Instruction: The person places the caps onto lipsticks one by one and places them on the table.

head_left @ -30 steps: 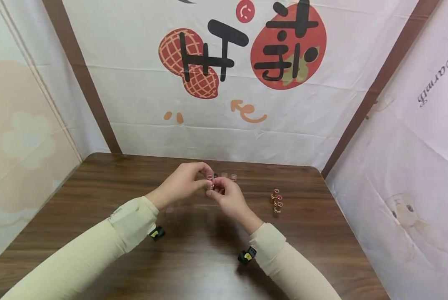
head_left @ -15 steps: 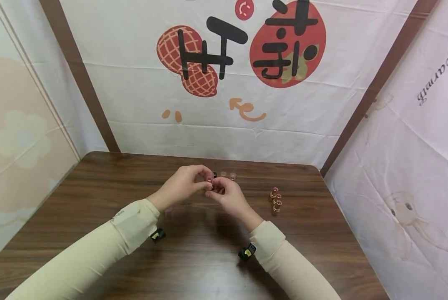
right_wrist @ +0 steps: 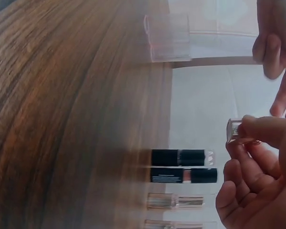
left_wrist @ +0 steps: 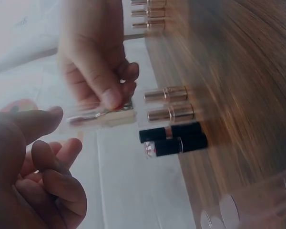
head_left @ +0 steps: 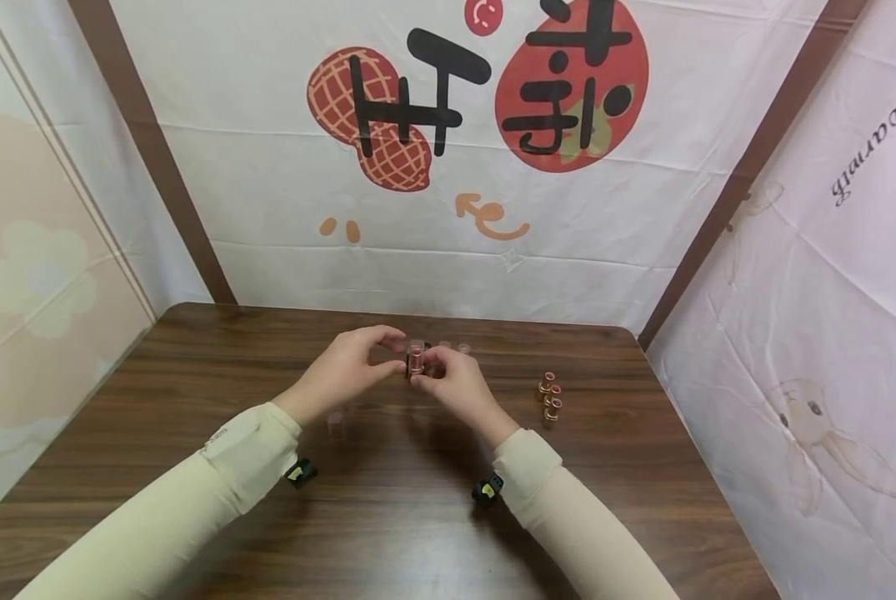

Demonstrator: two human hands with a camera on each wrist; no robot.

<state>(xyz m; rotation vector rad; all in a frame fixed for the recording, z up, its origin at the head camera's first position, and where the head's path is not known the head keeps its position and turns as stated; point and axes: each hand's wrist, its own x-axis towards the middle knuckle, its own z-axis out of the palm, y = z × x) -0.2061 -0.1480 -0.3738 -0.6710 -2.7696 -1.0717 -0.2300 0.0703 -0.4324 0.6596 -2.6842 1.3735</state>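
Lipstick [head_left: 416, 358] upright, right hand [head_left: 457, 387] nearer

Above the wooden surface [head_left: 387, 517], our left hand [head_left: 342, 365] hangs to the lipstick's left, thumb and fingers parted, holding nothing. Our right hand pinches the lipstick from the opposite side, so that hand is nearer. The lipstick's long axis stands about vertical between the two.

Held tube [left_wrist: 102, 116] blurry, L-wrist cam

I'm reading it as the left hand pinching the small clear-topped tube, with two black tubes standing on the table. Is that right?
Wrong hand: the left wrist view shows the right hand pinching the small clear-topped tube; the left hand holds nothing. Two black tubes do stand on the table.
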